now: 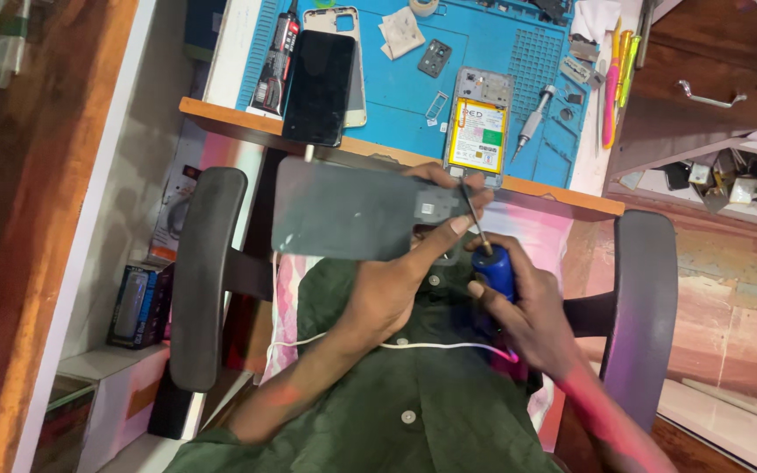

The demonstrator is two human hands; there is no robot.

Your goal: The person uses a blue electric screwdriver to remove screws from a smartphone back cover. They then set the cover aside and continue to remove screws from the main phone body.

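My left hand (405, 276) grips a grey phone back cover (343, 210) at its right end and holds it flat above my lap. My right hand (527, 311) is closed on a screwdriver with a blue handle (492, 267). Its thin metal shaft runs up to the cover's right end, beside my left thumb. On the blue work mat (484, 48) lies an opened phone with its yellow battery (477, 131) showing. A dark phone screen (319, 86) rests on the mat's left side over a pale frame.
On the mat are a silver screwdriver (532, 123), small loose parts, a black tube (278, 57) and coloured pry tools (615, 79). Black chair armrests (203, 271) flank me on both sides. A white cable (431, 346) crosses my green shirt. Wooden drawers (711, 61) stand at right.
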